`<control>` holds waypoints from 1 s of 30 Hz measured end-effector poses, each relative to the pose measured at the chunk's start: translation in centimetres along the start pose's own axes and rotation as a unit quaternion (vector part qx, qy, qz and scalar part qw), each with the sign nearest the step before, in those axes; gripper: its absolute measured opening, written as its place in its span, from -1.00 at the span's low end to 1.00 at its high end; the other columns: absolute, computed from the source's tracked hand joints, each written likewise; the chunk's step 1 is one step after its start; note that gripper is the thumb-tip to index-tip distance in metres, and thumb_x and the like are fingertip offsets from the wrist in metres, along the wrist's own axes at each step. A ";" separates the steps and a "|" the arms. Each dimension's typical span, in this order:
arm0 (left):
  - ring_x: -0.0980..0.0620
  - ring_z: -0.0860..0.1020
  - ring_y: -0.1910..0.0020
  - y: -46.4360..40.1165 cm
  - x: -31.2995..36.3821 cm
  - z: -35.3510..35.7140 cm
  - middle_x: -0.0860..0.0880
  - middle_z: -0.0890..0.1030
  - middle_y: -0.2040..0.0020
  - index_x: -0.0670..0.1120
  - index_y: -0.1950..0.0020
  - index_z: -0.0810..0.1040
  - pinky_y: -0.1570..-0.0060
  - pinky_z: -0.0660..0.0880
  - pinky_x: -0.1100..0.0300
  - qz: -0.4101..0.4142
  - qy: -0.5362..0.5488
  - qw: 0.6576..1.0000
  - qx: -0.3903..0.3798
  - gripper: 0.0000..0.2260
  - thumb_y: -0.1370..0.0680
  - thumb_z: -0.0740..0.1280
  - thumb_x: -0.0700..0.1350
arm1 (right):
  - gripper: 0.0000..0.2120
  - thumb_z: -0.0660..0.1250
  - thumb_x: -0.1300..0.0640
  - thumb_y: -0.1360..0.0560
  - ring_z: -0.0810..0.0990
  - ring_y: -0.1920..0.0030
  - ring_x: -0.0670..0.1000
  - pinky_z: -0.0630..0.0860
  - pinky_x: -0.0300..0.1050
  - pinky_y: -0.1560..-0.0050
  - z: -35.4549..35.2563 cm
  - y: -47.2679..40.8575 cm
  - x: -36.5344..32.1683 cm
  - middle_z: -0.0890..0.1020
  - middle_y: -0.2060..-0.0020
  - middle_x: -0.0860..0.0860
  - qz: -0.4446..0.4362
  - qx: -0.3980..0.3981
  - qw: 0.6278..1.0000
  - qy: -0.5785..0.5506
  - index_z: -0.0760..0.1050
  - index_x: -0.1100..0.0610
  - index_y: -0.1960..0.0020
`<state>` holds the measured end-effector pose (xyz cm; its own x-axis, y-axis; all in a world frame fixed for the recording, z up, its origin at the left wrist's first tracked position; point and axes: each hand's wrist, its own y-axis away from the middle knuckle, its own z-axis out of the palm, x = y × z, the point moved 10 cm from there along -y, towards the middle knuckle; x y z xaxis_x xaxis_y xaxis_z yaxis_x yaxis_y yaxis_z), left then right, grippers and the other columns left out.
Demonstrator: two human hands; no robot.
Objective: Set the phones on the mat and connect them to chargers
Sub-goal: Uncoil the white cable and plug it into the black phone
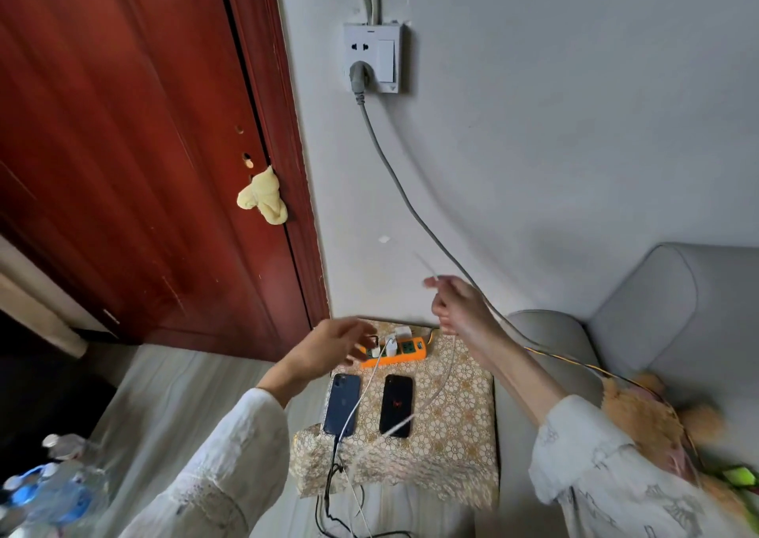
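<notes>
Lower left of frame: water bottles (45, 492) are lying blurred on the floor. Upper left: a yellow cloth (265, 196) is hanging at the red door (123, 147), seemingly stuffed by the latch holes.

Centre: the left hand (328, 348) is hovering with fingers spread and loosely bent over the orange power strip (394, 352), gripping nothing clearly; likely reaching for the white charger plugs (396, 338).

Below it, the patterned mat (451, 414) is carrying both phones face down: the blue phone (343, 404), a white cable (361, 394) lying across it and a dark cable at its lower end, apparently plugged in; beside it the black phone (396, 406), apparently not yet connected.

Right of centre: the right hand (456, 303) is raised, pinching a blurred white charging cable (439, 385), probably drawing it out toward the black phone.

Upper centre: the wall socket (371, 57) is feeding the grey cord (394, 176). Right: a grey sofa (657, 311).
</notes>
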<state>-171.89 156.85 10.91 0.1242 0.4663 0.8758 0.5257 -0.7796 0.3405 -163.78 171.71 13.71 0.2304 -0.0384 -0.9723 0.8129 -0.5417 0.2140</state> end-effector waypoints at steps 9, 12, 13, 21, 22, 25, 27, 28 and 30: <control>0.00 0.58 0.13 -1.6 -1.2 -0.5 -0.07 0.63 0.12 -0.20 -0.06 0.54 0.05 0.48 0.12 -0.028 0.372 0.924 0.081 -0.78 -0.60 0.16 -0.12 | -0.87 0.21 0.15 -0.55 0.51 0.34 -0.06 0.45 -0.25 0.31 6.9 2.3 6.3 0.60 0.30 0.00 0.029 -0.143 0.986 0.079 0.53 0.07 0.10; 0.05 0.47 0.43 -2.0 -4.2 -0.7 -0.01 0.48 0.43 -0.15 0.01 0.52 0.26 0.44 0.16 -0.049 0.406 0.899 0.155 -0.82 -0.60 0.15 -0.14 | -0.90 0.27 0.13 -0.52 0.58 0.24 -0.04 0.52 -0.18 0.15 8.4 2.2 9.6 0.65 0.26 -0.01 0.068 -0.168 0.981 0.066 0.56 0.07 0.10; 0.06 0.38 0.47 -2.2 -5.6 -0.7 -0.01 0.40 0.46 -0.15 0.01 0.50 0.32 0.37 0.19 -0.060 0.404 0.896 0.174 -0.81 -0.61 0.12 -0.14 | -0.90 0.28 0.12 -0.51 0.58 0.22 -0.05 0.52 -0.19 0.13 8.8 2.1 11.0 0.65 0.24 -0.03 0.084 -0.175 0.979 0.068 0.58 0.06 0.09; 0.16 0.29 0.54 -3.7 -20.9 2.4 -0.05 0.38 0.37 -0.25 -0.11 0.49 0.48 0.22 0.32 -0.184 0.284 0.920 0.198 -0.76 -0.61 0.06 -0.25 | -0.76 0.20 0.20 -0.55 0.55 0.14 0.02 0.50 -0.06 0.03 6.1 -2.7 26.7 0.59 0.11 0.09 0.268 -0.094 0.955 0.085 0.47 0.26 -0.17; 0.21 0.28 0.57 -3.9 -22.9 3.0 -0.05 0.38 0.38 -0.23 -0.11 0.49 0.51 0.21 0.35 -0.192 0.285 0.917 0.204 -0.76 -0.62 0.06 -0.23 | -0.76 0.18 0.19 -0.56 0.55 0.13 0.04 0.51 -0.05 0.01 5.5 -4.0 28.8 0.59 0.09 0.12 0.280 -0.077 0.951 0.103 0.47 0.26 -0.16; 0.20 0.28 0.55 -4.7 -28.0 5.3 -0.04 0.38 0.41 -0.17 -0.06 0.52 0.54 0.21 0.38 -0.207 0.297 0.908 0.209 -0.78 -0.61 0.09 -0.18 | -0.79 0.15 0.17 -0.57 0.56 0.12 0.05 0.55 0.02 -0.06 4.0 -7.4 35.0 0.58 0.06 0.13 0.316 -0.034 0.931 0.178 0.47 0.25 -0.09; 0.15 0.31 0.53 -5.3 -30.8 6.3 -0.04 0.41 0.43 -0.15 -0.02 0.56 0.54 0.25 0.37 -0.212 0.281 0.912 0.209 -0.79 -0.60 0.14 -0.16 | -0.84 0.18 0.16 -0.55 0.55 0.21 0.03 0.59 0.02 0.02 3.5 -9.3 38.4 0.56 0.18 0.09 0.330 0.001 0.916 0.227 0.48 0.22 0.09; 0.13 0.31 0.52 -5.6 -32.1 6.9 -0.06 0.45 0.43 -0.17 -0.01 0.56 0.53 0.27 0.37 -0.215 0.269 0.916 0.204 -0.80 -0.59 0.16 -0.17 | -0.82 0.21 0.13 -0.54 0.53 0.28 -0.01 0.59 -0.06 0.16 3.4 -10.2 39.7 0.54 0.23 0.07 0.332 0.026 0.909 0.251 0.46 0.21 0.17; 0.13 0.32 0.54 -6.0 -34.3 7.7 -0.11 0.54 0.37 -0.21 0.00 0.55 0.54 0.29 0.38 -0.223 0.254 0.921 0.195 -0.83 -0.58 0.19 -0.19 | -0.73 0.27 0.02 -0.51 0.56 0.25 0.03 0.54 -0.19 0.27 3.6 -12.0 41.6 0.57 0.17 0.11 0.325 0.065 0.896 0.296 0.45 0.20 0.24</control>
<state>-172.86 148.76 -23.83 -0.5353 0.3708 0.7589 0.7033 -0.3020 0.6436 -165.92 173.60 -29.64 0.9072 0.0488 -0.4178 0.3428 -0.6615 0.6671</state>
